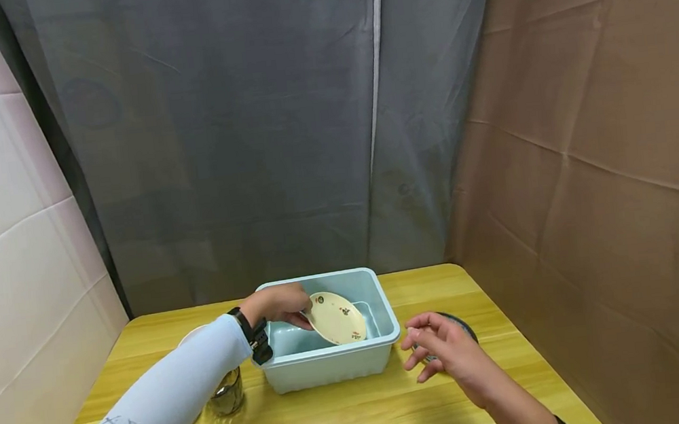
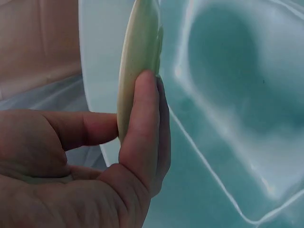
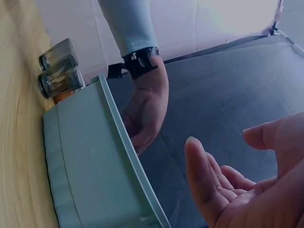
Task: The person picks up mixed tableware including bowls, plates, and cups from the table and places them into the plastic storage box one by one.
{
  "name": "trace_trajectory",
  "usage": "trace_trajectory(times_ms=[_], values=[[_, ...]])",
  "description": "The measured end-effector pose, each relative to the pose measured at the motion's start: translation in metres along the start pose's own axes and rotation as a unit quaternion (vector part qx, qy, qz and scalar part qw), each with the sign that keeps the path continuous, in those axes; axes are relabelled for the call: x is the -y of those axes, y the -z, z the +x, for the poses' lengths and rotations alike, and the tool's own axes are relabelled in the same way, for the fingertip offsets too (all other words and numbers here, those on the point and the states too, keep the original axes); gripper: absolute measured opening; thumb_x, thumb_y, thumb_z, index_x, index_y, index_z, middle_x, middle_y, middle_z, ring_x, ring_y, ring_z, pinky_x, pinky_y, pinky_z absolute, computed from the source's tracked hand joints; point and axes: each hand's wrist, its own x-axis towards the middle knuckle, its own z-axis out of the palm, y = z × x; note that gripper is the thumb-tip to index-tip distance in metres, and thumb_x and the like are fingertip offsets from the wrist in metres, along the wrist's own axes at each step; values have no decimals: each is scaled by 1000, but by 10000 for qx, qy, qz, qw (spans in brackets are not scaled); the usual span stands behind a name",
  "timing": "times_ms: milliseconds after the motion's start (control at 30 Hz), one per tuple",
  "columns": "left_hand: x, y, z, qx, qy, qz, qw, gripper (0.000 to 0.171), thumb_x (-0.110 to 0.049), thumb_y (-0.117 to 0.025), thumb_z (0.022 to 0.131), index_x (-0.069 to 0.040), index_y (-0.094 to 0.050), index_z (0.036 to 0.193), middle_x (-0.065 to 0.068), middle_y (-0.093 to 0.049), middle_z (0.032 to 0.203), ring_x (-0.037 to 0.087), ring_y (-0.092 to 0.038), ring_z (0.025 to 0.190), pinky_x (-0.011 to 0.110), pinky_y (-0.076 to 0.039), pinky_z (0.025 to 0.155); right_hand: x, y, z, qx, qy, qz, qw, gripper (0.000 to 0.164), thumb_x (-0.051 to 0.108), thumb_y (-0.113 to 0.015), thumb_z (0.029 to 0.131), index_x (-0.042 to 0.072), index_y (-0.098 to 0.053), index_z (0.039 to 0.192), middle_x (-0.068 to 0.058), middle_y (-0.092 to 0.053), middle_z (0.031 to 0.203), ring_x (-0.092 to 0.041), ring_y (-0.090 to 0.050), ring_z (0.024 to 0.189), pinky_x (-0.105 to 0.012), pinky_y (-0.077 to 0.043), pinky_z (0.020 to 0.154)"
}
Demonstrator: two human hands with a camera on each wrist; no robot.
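Observation:
A cream plate with small floral prints [image 1: 337, 317] tilts inside a pale blue plastic basin [image 1: 330, 368]. My left hand [image 1: 279, 305] pinches the plate's edge, thumb on one face and fingers on the other, as the left wrist view shows close up. Below the plate in that view lies the basin's smooth floor [image 2: 223, 71]. My right hand [image 1: 445, 352] hovers just right of the basin, fingers loosely bent with nothing between them. Partly hidden behind it on the table is a round dark-rimmed dish [image 1: 464, 326].
Two dark-tinted glasses [image 3: 59, 80] stand left of the basin; one glass [image 1: 228, 392] shows beside the left sleeve. A white rim [image 1: 191, 334] peeks out behind that forearm. The wooden table [image 1: 347, 419] is bounded by a grey curtain behind and a brown sheet on the right.

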Motion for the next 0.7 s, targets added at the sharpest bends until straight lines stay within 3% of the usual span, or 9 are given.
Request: trace_trajectory(times_ms=[167, 367, 700], values=[[0, -5, 16, 162, 192, 236, 9994, 29, 5, -50, 102, 17, -67, 123, 21, -76, 107, 22, -77, 83, 34, -67, 84, 1, -1, -3, -28, 4, -88, 10000, 37, 28, -62, 115, -3, -53, 132, -14, -70, 111, -29, -77, 88, -37, -66, 69], [2, -4, 28, 64, 331, 335, 9989, 28, 7, -50, 100, 16, -64, 122, 23, -75, 107, 22, -76, 80, 34, -67, 84, 4, -2, -6, -82, 119, -169, 9998, 37, 32, -62, 115, -2, -56, 129, -14, -68, 110, -29, -75, 87, -39, -66, 69], [7, 1, 30, 177, 755, 527, 9956, 22, 10, -53, 102, 15, -65, 120, 24, -74, 106, 25, -79, 82, 37, -67, 89, 3, -3, -10, 46, 154, -208, 9997, 37, 31, -59, 117, -2, -55, 132, -13, -67, 110, -29, -74, 87, -38, -65, 68]])
